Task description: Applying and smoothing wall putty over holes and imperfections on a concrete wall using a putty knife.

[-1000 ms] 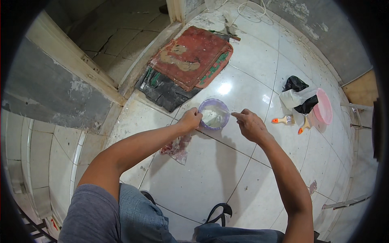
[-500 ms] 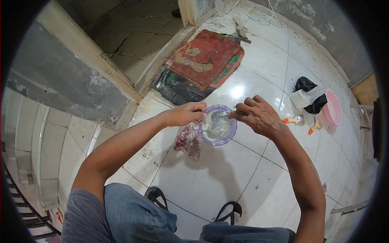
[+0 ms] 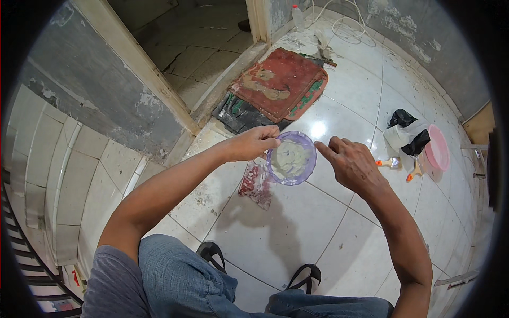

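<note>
A purple plastic bowl (image 3: 313, 168) with a scalloped rim is held up over the tiles, tilted so its inside shows. Thick whitish paste (image 3: 290, 159) lies in it, lumpy on top. My left hand (image 3: 254, 143) pinches the bowl's left rim between thumb and fingers. Close by the right rim is my right hand (image 3: 347, 161), its index finger reaching toward the bowl and the other fingers curled. Whatever the curled fingers hold is hidden, and no tool shows in the paste. Below the bowl, a red packet smeared with white (image 3: 255, 185) lies on the floor.
Stacked dirty red mats (image 3: 281, 79) lie by the doorway. At right are two paintbrushes (image 3: 391, 162), a black-and-white plastic bag (image 3: 405, 132) and a pink basin (image 3: 437, 148). A bottle (image 3: 298, 18) and white cable (image 3: 347, 26) sit far back. My sandals (image 3: 305, 276) stand near.
The grey flat-bladed tool seen in the paste is out of sight. My right hand has drawn slightly right and down from the bowl. The whole view has shifted a little.
</note>
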Tool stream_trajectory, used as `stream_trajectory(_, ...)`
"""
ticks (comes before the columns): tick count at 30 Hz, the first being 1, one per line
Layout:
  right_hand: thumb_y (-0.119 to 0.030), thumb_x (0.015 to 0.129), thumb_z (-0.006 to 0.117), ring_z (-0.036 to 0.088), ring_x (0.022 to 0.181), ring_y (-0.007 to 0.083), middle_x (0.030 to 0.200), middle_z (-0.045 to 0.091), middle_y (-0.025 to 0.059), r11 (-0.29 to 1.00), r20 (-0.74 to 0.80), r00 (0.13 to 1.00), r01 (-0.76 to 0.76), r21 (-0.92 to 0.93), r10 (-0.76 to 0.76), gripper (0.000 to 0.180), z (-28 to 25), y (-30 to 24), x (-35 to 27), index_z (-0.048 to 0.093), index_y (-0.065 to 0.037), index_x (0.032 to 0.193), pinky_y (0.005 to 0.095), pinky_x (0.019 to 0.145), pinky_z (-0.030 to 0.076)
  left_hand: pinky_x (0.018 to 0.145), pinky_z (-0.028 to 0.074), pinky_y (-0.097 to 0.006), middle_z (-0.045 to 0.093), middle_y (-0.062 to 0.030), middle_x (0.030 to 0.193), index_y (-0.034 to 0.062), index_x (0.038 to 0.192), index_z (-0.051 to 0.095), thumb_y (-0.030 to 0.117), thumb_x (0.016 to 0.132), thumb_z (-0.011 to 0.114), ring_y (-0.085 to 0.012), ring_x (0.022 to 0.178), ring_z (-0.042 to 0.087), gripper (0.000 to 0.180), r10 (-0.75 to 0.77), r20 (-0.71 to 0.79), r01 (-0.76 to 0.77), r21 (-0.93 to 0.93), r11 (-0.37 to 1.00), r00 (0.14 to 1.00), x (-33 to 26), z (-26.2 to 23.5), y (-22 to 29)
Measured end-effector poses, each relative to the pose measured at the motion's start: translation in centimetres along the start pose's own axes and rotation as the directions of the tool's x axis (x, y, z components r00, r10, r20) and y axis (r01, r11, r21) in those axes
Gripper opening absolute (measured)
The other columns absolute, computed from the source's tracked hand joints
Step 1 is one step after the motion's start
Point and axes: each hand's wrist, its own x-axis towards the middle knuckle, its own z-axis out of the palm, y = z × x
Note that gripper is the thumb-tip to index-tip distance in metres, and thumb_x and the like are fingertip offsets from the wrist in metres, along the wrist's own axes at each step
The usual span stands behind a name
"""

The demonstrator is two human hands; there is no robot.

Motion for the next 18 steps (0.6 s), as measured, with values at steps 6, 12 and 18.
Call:
stream_trajectory(6, 0.003, 0.080, 0.051, 0.062, 0.073, 0.0267, 0.085, 0.060, 0.0110, 0.991, 0.104, 0.988, -0.123, 0.050, 0.118, 0.038, 0.7, -0.7, -0.7, 0.059, -0.004, 0.116, 0.0382, 0.061, 0.050, 0.074, 0.046, -0.023, 0.040, 0.0070, 0.085, 0.0124, 0.089, 0.043, 0.026, 0.095, 0.053, -0.0024, 0.080, 0.042, 0.018, 0.062, -0.024, -0.061, 0.028, 0.998, 0.998, -0.3, -1.0, 0.5)
stream_trajectory(12, 0.001, 0.082, 0.051, 0.062, 0.070, 0.0297, 0.084, 0.059, 0.0129, 0.989, -0.075, 0.986, -0.149, 0.020, 0.150, 0.034, -0.7, -1.0, -0.8, 0.059, -0.003, 0.115, 0.0401, 0.061, 0.050, 0.070, 0.051, -0.025, 0.041, 0.0050, 0.084, 0.0097, 0.089, 0.044, 0.021, 0.093, 0.056, -0.0034, 0.080, 0.046, 0.017, 0.105, -0.104, -0.124, -0.189, 0.974, 0.989, -0.7, -1.0, 2.3)
stream_trajectory(18, -0.002, 0.086, 0.052, 0.061, 0.070, 0.0283, 0.085, 0.057, 0.0119, 0.946, -0.088, 0.956, -0.258, 0.199, 0.279, 0.030, -1.0, -1.4, -0.3, 0.059, -0.002, 0.115, 0.0385, 0.059, 0.050, 0.073, 0.052, -0.024, 0.044, 0.0053, 0.085, 0.0094, 0.091, 0.046, 0.022, 0.093, 0.057, -0.0026, 0.079, 0.047, 0.016, 0.184, -0.213, -0.228, -0.205, 0.952, 0.960, -0.1, -0.7, 1.8)
